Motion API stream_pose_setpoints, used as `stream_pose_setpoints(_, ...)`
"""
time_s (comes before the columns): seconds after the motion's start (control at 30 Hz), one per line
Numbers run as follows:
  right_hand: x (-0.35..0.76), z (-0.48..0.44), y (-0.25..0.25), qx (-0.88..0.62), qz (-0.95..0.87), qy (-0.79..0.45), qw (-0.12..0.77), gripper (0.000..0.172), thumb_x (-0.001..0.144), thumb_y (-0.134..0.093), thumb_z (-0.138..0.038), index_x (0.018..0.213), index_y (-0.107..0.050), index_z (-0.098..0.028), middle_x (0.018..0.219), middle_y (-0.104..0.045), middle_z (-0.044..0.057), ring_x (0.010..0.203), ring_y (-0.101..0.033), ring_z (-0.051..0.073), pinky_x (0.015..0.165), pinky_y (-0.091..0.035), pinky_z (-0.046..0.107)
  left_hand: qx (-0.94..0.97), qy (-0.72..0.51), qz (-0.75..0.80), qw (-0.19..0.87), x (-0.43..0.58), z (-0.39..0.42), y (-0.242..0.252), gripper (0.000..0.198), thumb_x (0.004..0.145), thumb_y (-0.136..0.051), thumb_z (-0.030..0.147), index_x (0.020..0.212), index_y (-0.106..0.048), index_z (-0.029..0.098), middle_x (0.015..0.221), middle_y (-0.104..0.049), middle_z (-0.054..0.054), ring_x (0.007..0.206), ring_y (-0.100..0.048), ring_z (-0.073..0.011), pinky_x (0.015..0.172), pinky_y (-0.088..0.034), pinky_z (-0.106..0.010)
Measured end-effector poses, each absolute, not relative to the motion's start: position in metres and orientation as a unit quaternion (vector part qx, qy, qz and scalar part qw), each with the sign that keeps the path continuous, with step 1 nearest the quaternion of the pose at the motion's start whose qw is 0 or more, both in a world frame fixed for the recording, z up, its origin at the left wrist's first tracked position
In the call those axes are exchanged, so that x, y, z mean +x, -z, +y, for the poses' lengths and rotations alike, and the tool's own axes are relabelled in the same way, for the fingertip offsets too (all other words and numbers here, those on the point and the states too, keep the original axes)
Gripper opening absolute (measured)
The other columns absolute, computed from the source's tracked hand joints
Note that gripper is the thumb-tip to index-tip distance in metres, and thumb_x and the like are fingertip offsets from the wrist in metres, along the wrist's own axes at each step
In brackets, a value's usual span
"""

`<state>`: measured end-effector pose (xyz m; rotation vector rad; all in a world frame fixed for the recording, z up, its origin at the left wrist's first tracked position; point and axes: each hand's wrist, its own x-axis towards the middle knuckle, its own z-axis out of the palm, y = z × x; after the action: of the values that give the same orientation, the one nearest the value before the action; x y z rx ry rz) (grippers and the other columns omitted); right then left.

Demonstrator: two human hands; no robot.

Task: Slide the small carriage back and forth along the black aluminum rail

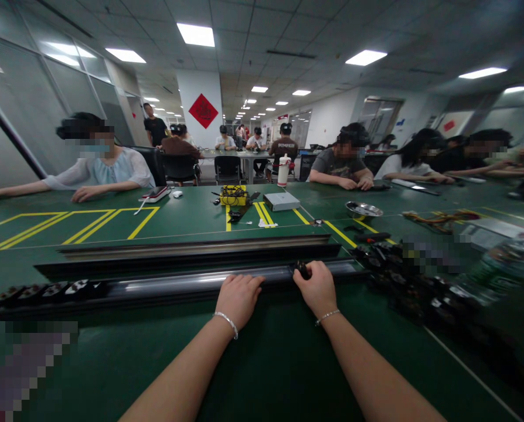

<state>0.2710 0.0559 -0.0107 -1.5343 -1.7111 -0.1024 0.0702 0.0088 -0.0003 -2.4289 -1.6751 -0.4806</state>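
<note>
A long black channel (169, 284) with a shiny grey inner face lies across the table in front of me. My left hand (239, 300) is closed over its near edge around the middle, fingers together and thumb hidden. Between the thumb and fingers of my right hand (318, 287) is a small black part (302, 269), held at the channel toward its right end. Several black parts with brownish tops (55, 289) sit in a row at the channel's left end. Just behind it, a second long dark channel (191, 252) lies roughly parallel.
Many black parts (394, 269) are heaped at the right, near a plastic bottle (503, 266). Farther back are a metal bowl (364, 209), a grey box (282, 201), a yellow box with cables (233, 194) and a white bottle (283, 170). Other people sit around the green table (266, 363).
</note>
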Motion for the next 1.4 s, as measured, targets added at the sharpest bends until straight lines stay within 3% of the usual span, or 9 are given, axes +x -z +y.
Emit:
stream_pose_setpoints(0.23,0.272,0.057,0.011,-0.615,-0.679,0.055,0.397,0.020,0.069,-0.050,-0.033,0.059,-0.037,-0.022,0.062,-0.046,0.000,0.065,-0.046,0.016,0.064,-0.035,0.029,-0.809,0.161,-0.561,0.073,0.070,0.009,0.000,0.028,0.085,-0.038,0.027,0.110,-0.051,0.029,0.092,-0.063,-0.001,0.087,-0.055,-0.0163,0.076,-0.034,-0.032)
stream_pose_setpoints(0.37,0.269,0.054,0.010,-0.631,-0.679,0.066,0.368,0.019,0.070,-0.050,-0.038,0.065,-0.043,-0.021,0.065,-0.053,0.001,0.070,-0.051,0.019,0.080,-0.032,0.037,-0.810,0.164,-0.559,0.073,0.070,0.009,0.000,0.028,0.085,-0.038,0.027,0.110,-0.050,0.030,0.092,-0.063,0.000,0.087,-0.055,-0.0167,0.076,-0.034,-0.033)
stream_pose_setpoints(0.5,0.264,0.053,0.008,-0.659,-0.666,0.071,0.343,0.029,0.069,-0.051,-0.048,0.077,-0.048,-0.020,0.069,-0.059,0.004,0.074,-0.055,0.022,0.091,-0.024,0.042,-0.808,0.164,-0.562,0.072,0.071,0.009,0.000,0.027,0.084,-0.039,0.027,0.109,-0.050,0.029,0.092,-0.063,-0.001,0.086,-0.055,-0.0167,0.077,-0.034,-0.033)
stream_pose_setpoints(0.67,0.260,0.056,0.007,-0.692,-0.647,0.073,0.313,0.035,0.068,-0.051,-0.050,0.080,-0.049,-0.018,0.067,-0.060,0.006,0.072,-0.056,0.022,0.090,-0.024,0.041,-0.807,0.170,-0.561,0.071,0.071,0.008,-0.001,0.028,0.085,-0.038,0.026,0.109,-0.050,0.030,0.092,-0.063,0.000,0.086,-0.055,-0.0165,0.076,-0.034,-0.033)
stream_pose_setpoints(1.4,0.257,0.050,-0.002,-0.713,-0.652,0.076,0.246,0.025,0.076,-0.042,-0.045,0.072,-0.045,-0.021,0.063,-0.056,0.001,0.070,-0.054,0.018,0.090,-0.023,0.035,-0.810,0.172,-0.556,0.080,0.070,0.009,0.002,0.026,0.085,-0.039,0.026,0.108,-0.050,0.030,0.091,-0.063,0.000,0.085,-0.055,-0.0165,0.075,-0.033,-0.033)
